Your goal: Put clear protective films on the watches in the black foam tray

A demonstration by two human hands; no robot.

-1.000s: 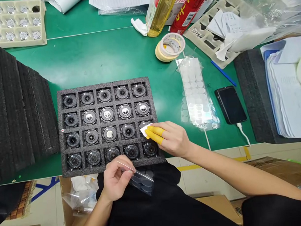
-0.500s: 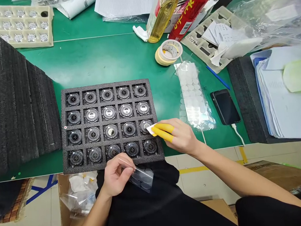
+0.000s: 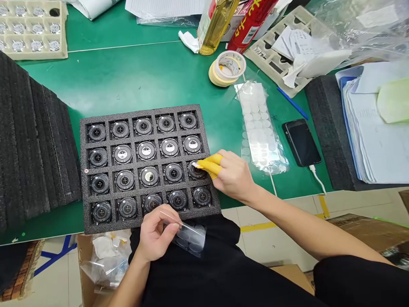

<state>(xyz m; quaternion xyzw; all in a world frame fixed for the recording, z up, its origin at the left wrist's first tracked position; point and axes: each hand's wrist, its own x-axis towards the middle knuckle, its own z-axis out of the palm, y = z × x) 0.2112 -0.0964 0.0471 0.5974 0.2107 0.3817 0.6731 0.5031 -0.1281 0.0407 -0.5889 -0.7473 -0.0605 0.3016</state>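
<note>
A black foam tray [image 3: 85, 193] lies at the table's front edge, with round dark watch bodies in its compartments, backs up. Several in the second row bear white round labels, and a watch body [image 3: 149, 176] in the third row has a pale, shiny disc. My right hand [image 3: 234, 175], yellow covers on two fingers, is closed in a pinch over the rightmost watch body [image 3: 195, 171] of that row; a bit of white shows at the fingertips. Below the tray's front edge, my left hand [image 3: 159, 232] pinches a clear sheet of round stickers [image 3: 192, 240].
Tall black foam stacks [image 3: 26, 146] stand at left. Right of the tray lie a bagged sheet of round stickers [image 3: 259, 129], a phone [image 3: 302, 143] on a cable and a blue stick [image 3: 292, 103]. Tape rolls [image 3: 226, 68] and a bottle [image 3: 218, 23] are farther back.
My right hand has moved slightly left and up, its fingertips now down at the watch body; less of the white piece shows. My left hand keeps its hold on the sheet.
</note>
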